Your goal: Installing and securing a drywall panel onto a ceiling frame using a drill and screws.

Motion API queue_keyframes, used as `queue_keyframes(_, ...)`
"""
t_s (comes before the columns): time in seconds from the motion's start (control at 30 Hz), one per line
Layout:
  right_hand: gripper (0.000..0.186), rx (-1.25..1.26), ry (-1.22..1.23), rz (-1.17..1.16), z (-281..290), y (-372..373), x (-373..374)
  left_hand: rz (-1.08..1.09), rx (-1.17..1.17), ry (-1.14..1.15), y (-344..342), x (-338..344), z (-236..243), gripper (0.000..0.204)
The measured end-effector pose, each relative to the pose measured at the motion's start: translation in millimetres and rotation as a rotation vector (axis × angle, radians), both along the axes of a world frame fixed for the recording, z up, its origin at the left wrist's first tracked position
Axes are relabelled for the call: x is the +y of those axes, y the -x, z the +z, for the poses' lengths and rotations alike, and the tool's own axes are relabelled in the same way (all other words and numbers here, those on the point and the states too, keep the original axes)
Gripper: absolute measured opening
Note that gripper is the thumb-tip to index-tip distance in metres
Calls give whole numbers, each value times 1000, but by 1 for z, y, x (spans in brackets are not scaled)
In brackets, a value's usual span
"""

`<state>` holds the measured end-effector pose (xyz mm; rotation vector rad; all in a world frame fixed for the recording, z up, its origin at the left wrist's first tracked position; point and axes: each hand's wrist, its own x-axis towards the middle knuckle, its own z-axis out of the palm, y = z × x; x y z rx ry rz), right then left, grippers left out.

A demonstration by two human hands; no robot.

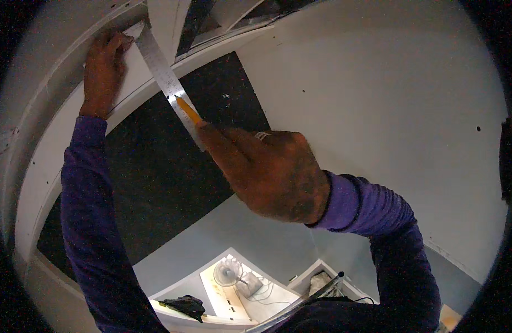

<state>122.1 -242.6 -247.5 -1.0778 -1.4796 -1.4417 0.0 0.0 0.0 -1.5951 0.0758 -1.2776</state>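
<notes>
Here's the right hand (278, 172), closed around a yellow pencil (188, 110), its tip right at the metal ruler (160, 70)! That ruler slants from the white board (50, 152) across the dark panel (156, 183). Up top, the left hand (105, 72), partly curled, meets the ruler's end; whether it's gripping, I can't tell.

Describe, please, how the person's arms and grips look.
The left sleeve and right sleeve are long and purple, with plain cuffs; the right one is wrinkled. The left grip and right grip are ungloved, and a pale ring circles a finger of the right.
</notes>
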Motion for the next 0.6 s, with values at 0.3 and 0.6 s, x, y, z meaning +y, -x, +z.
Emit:
queue_keyframes(0.3,49,44,88,59,-6,3,-2,-57,37,195,2,0,-13,25)
queue_keyframes(0.6,47,35,33,107,-8,3,8,-157,9,107,-4,-2,-8,18)
